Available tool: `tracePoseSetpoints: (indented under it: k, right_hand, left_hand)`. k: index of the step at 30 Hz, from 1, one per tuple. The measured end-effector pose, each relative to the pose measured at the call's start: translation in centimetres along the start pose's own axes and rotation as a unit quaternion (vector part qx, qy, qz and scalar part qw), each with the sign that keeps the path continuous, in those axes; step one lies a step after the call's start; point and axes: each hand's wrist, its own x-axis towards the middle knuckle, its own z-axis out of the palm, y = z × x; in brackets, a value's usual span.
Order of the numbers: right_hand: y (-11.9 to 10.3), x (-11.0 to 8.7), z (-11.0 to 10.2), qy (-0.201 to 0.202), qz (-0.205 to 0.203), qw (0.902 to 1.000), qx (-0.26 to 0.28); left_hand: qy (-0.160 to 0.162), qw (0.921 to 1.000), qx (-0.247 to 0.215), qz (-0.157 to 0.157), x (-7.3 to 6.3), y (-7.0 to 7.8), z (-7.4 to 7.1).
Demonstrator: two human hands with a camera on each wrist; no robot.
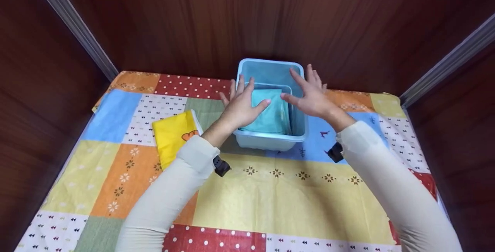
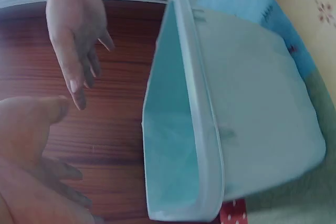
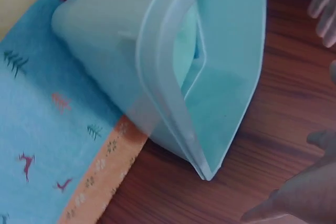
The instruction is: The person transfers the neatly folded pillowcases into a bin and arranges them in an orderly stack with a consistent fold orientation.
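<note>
A light blue plastic bin (image 1: 271, 138) stands against the back wall, its open top facing up. Inside it lies a folded teal cloth (image 1: 268, 108), with a smaller light blue rim (image 1: 276, 86) showing behind it. My left hand (image 1: 240, 107) hovers over the bin's left side, fingers spread and holding nothing. Over the right side is my right hand (image 1: 312, 96), also spread, its thumb and fingers apart. Both wrist views show the left hand (image 2: 26, 156) and right hand (image 3: 310, 187) apart from the bin's rim.
Left of the bin, a folded yellow cloth (image 1: 172, 130) with an orange pattern lies partly behind my left forearm. A patchwork tablecloth (image 1: 294, 201) covers the table. Dark wood-grain panels (image 1: 263, 19) enclose the back and both sides.
</note>
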Motion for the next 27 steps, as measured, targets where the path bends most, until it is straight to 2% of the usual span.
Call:
tracePoseSetpoints:
  k: [4, 8, 17, 27]
  right_hand:
    - [-0.1, -0.2, 0.4, -0.021, -0.020, 0.9976, -0.063]
    - [-0.3, -0.2, 0.9, -0.034, -0.020, 0.9944, -0.098]
    - [-1.4, -0.1, 2.0, -0.049, -0.025, 0.9919, -0.115]
    - [-4.1, -0.3, 4.0, -0.066, -0.063, 0.9869, -0.133]
  left_hand:
    - [-0.008, 0.9964, 0.084, -0.002, -0.4, -0.5, -0.2]
    - [-0.019, 0.9927, 0.118, -0.012, -0.6, -1.2, -0.7]
    - [-0.030, 0.9917, 0.121, -0.031, -1.3, -3.4, -1.9]
    - [-0.035, 0.9922, 0.107, -0.054, -3.1, -6.3, -3.7]
